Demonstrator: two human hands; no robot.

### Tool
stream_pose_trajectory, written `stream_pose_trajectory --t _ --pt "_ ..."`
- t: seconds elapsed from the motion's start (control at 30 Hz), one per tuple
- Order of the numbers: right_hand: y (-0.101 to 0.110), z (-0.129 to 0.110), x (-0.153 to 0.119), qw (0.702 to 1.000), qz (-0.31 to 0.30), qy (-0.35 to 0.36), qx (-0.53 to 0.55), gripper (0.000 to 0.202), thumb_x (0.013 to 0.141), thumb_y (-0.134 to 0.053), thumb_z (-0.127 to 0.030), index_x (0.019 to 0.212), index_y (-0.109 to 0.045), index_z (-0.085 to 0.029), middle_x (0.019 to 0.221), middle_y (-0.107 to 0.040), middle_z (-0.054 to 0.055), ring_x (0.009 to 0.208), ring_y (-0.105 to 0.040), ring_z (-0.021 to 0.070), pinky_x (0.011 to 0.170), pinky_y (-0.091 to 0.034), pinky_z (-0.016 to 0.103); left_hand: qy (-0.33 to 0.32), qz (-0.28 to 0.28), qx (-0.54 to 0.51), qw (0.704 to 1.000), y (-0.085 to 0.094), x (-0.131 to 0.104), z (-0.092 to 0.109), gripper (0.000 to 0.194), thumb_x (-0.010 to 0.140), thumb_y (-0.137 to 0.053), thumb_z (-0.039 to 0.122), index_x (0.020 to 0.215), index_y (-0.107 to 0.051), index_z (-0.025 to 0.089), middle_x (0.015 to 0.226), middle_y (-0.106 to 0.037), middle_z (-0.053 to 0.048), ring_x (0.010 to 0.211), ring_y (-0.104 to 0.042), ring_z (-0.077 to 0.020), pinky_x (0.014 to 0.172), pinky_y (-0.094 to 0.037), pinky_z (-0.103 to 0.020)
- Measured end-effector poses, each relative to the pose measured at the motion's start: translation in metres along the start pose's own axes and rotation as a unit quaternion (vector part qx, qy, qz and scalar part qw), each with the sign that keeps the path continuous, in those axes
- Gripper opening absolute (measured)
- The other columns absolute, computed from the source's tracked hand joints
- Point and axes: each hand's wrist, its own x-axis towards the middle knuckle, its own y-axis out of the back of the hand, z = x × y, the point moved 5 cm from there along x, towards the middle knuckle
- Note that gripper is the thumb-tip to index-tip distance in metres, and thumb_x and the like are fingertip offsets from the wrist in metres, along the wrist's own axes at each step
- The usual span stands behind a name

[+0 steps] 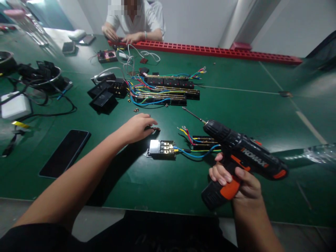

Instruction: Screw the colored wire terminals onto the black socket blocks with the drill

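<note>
My right hand (231, 178) is wrapped round the grip of a black and orange cordless drill (244, 150), its long bit pointing up and left above the table. My left hand (139, 127) reaches over a small pile of copper-coloured screws (156, 129); its fingertips are at the pile, and whether they pinch a screw is too small to tell. Just below lies a small block with brass terminals (161, 147), with blue and yellow-green wires running right from it. A black strip with brass bars (204, 142) lies partly behind the drill, coloured wires at its left end.
Several wired black strips (162, 96) and black housings (103, 99) lie farther back. A phone (65, 153) is at the left, near a bowl of black parts (56, 74). A person (138, 21) works behind a red slotted rail (204, 50).
</note>
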Motion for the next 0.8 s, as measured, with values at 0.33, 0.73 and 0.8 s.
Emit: stream_pose_trajectory --t 0.33,0.73,0.8 --pt "0.005 0.002 -0.002 1.000 0.025 -0.001 0.007 0.042 0.083 -0.076 -0.050 0.112 -0.064 -0.022 0.056 -0.039 -0.006 0.052 -0.043 0.0097 0.064 -0.045 0.029 0.005 -0.079 0.035 0.996 -0.018 0.006 -0.001 0.025 0.097 -0.058 0.024 0.111 -0.076 0.017 0.102 -0.074 -0.011 0.098 -0.068 -0.0258 0.091 -0.052 -0.037" --pt "-0.002 -0.002 0.005 0.997 0.064 0.034 -0.019 0.039 0.082 -0.079 -0.039 0.115 -0.064 -0.024 0.064 -0.053 -0.004 0.068 -0.062 0.0145 0.076 -0.055 0.031 0.061 0.022 -0.042 0.997 -0.009 -0.009 -0.010 0.023 0.090 -0.063 0.039 0.092 -0.075 0.019 0.081 -0.072 -0.005 0.073 -0.064 -0.0185 0.071 -0.048 -0.030" --pt "-0.006 -0.005 0.009 0.994 0.074 0.056 -0.055 0.038 0.083 -0.078 -0.036 0.117 -0.065 -0.025 0.068 -0.057 -0.003 0.084 -0.070 0.0188 0.091 -0.056 0.036 0.097 0.060 -0.109 0.987 -0.004 -0.016 -0.013 0.027 0.087 -0.067 0.044 0.092 -0.075 0.019 0.077 -0.072 -0.003 0.066 -0.061 -0.0162 0.067 -0.047 -0.028"
